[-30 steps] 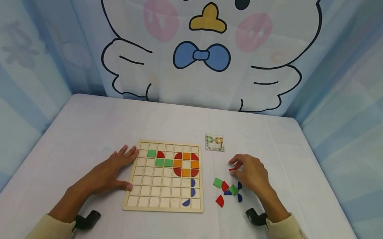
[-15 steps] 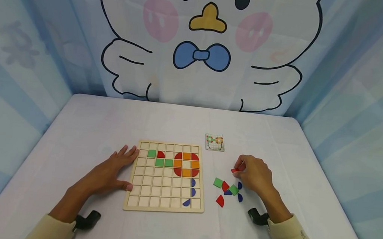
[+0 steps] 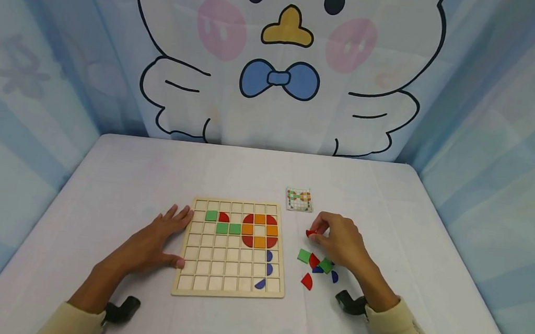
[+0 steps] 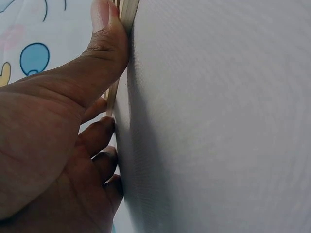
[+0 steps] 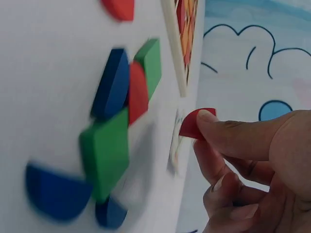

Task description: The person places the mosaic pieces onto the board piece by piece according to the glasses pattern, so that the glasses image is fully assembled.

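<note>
My right hand [image 3: 341, 240] pinches a red quarter-circle piece [image 5: 197, 124] between thumb and fingers, held above the table to the right of the board. The wooden grid board [image 3: 201, 292] carries green squares, orange squares, red quarter-circles and blue half-circles in some cells. My left hand [image 3: 158, 239] lies spread at the board's left edge, its thumb and fingertips touching that edge; the left wrist view shows the thumb [image 4: 104, 53] against the wood. Below the right hand lie loose pieces: a green square [image 3: 304, 255], a red quarter-circle [image 3: 307, 281] and blue half-circles [image 5: 56, 191], some overlapping.
A small pattern card [image 3: 299, 199] lies beyond the board's right corner, printed with coloured shapes on a grid. White cloth covers the table [image 3: 145, 168]. A curtain [image 3: 276, 120] with a cartoon figure hangs behind it.
My right hand first shifted slightly right, then moved left toward the board with the red quarter-circle piece still pinched. The left hand stays at the board's edge.
</note>
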